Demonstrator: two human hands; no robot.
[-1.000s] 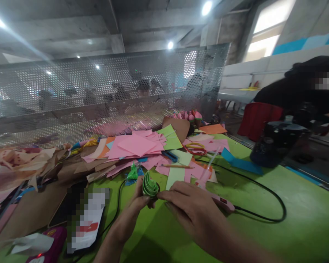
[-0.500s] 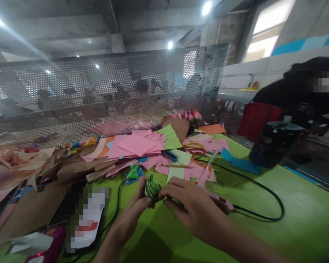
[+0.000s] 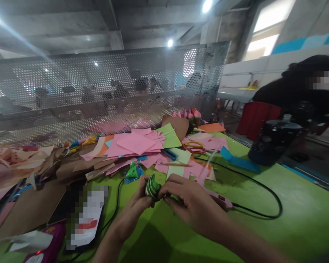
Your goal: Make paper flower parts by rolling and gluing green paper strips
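A spiral of rolled green paper [image 3: 152,187], with pale edges on its layers, sits upright in my left hand [image 3: 135,204], whose thumb and fingers wrap round its lower part. From the right, my right hand [image 3: 190,204] pinches at the spiral's edge with thumb and fingertips; the exact contact is partly hidden. Just behind my left hand lies a small green paper piece [image 3: 132,170] on blue crinkled plastic. A pink glue gun [image 3: 220,200] with a black cord rests on the green table [image 3: 298,212], partly hidden by my right hand.
Pink paper sheets [image 3: 135,143], a pencil [image 3: 177,164], a blue cutter [image 3: 169,154] and scissors [image 3: 193,146] lie behind my hands. At left are a phone [image 3: 90,215] and a purple power socket [image 3: 53,237]. A dark jug [image 3: 275,142] stands right, near a seated person [image 3: 293,84].
The green paper spiral has turned and tilted slightly between my fingers. Both hands keep nearly the same place, and the view has shifted a little.
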